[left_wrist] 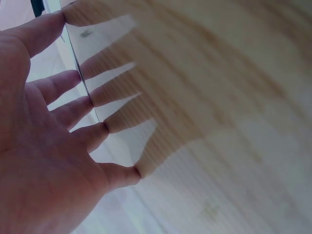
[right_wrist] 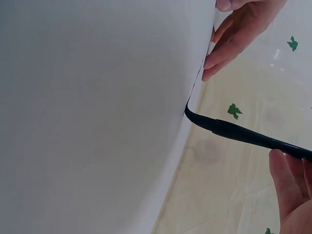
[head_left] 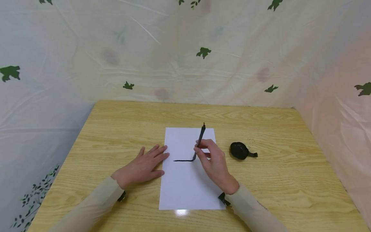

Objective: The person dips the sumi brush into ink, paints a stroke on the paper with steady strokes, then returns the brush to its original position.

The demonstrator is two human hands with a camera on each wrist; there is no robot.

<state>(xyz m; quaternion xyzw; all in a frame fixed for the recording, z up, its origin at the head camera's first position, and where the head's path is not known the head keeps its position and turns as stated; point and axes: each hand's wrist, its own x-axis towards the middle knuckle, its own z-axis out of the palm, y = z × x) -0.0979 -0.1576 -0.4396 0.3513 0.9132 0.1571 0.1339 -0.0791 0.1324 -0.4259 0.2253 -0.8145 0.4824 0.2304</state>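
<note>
My right hand pinches a dark writing brush between thumb and fingers, its handle nearly upright. In the right wrist view the black tip of the brush bends against the paper. A black horizontal stroke runs leftward from that tip across the white sheet of paper. Flat and spread, my left hand rests at the sheet's left edge, fingertips on or right at the border. The left wrist view shows the fingers of this hand straight and apart, touching the table surface.
A small round black ink dish with a short handle stands on the wooden table, right of the paper. Small dark specks lie just behind it. A pale curtain with green leaf shapes hangs behind the table and at both sides.
</note>
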